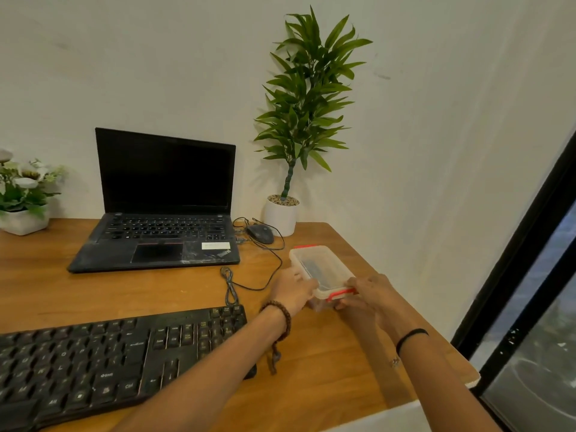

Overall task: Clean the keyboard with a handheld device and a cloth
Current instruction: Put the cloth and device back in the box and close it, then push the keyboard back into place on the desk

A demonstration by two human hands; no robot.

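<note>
- Container (321,269) of clear plastic with red latches, held at the right of the table (156,294) by both hands. Something dark is seen through the lid but cannot be identified.
- The left hand (294,291) is curled round the near left side of the container. The right hand (371,296) is curled round the near end, with its fingers at the red latch (343,293).
- The keyboard (109,360), black and dusty, lies untouched at the near left, with the left forearm passing over its right end.
- Hazards, as judged: if the latch is released abruptly, the container may be jerked and its contents spilled towards the table's right edge, which is close by. The mouse cable (271,269), looped just beside the left hand, may be snagged.
- Surface and room: a wooden table is set against a pale wall (156,57). An open laptop (162,213), a mouse (260,234), a potted plant (308,104) and a flower pot (23,194) are ranged along the back. A dark-framed window (536,307) is at the right.
</note>
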